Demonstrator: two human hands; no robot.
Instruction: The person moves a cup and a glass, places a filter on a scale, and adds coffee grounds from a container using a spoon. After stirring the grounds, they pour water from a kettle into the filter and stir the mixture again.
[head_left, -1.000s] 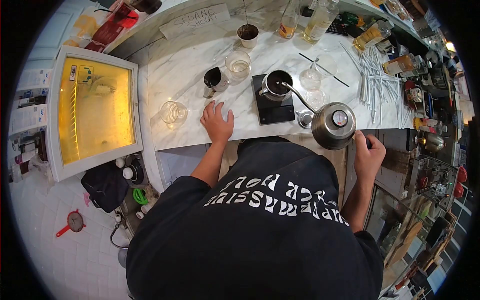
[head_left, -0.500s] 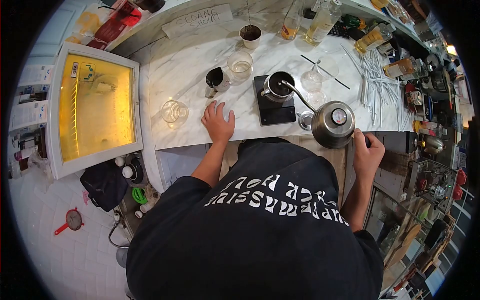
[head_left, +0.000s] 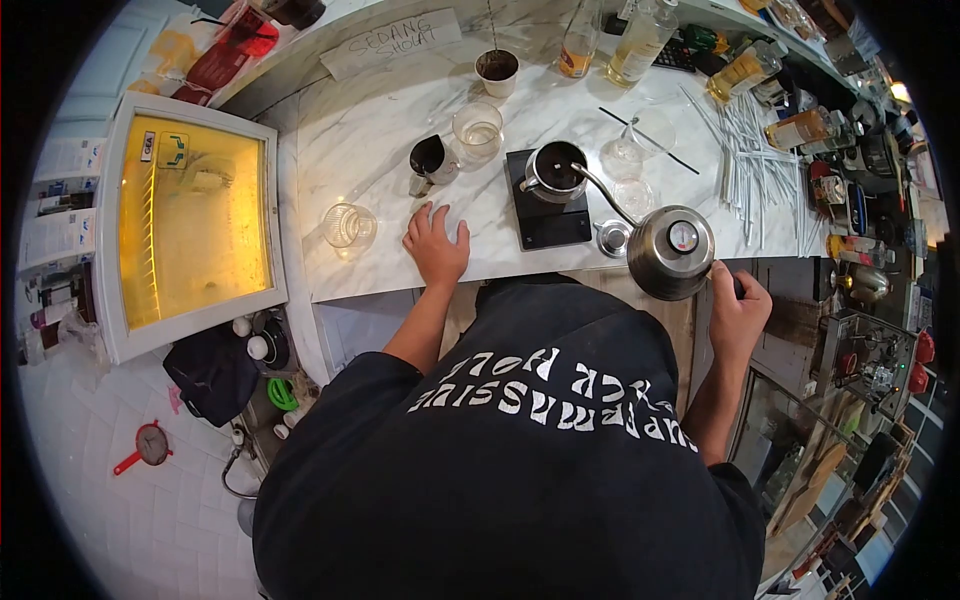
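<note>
My right hand (head_left: 738,305) grips the dark handle of a steel gooseneck kettle (head_left: 670,252). The kettle's spout tip is over a metal cup (head_left: 556,172) with dark contents, which stands on a black scale (head_left: 556,226). Flat on the marble counter (head_left: 380,110) rests my left hand (head_left: 436,245), fingers spread, holding nothing. Just beyond its fingertips is a small steel pitcher (head_left: 430,160), with a clear glass (head_left: 478,131) beside it. Another ribbed glass (head_left: 349,229) stands to the left. A small round metal item (head_left: 613,238) sits between scale and kettle.
A paper cup (head_left: 497,72) and bottles (head_left: 642,45) stand along the back. White straws (head_left: 745,160) lie spread at the right, near a black stick (head_left: 650,140) and clear glassware (head_left: 622,157). A lit yellow glass-fronted cabinet (head_left: 195,220) is at the left.
The kettle in my right hand has shifted slightly to the right, and its spout tip has moved toward the right side of the metal cup. My left hand has stayed in place.
</note>
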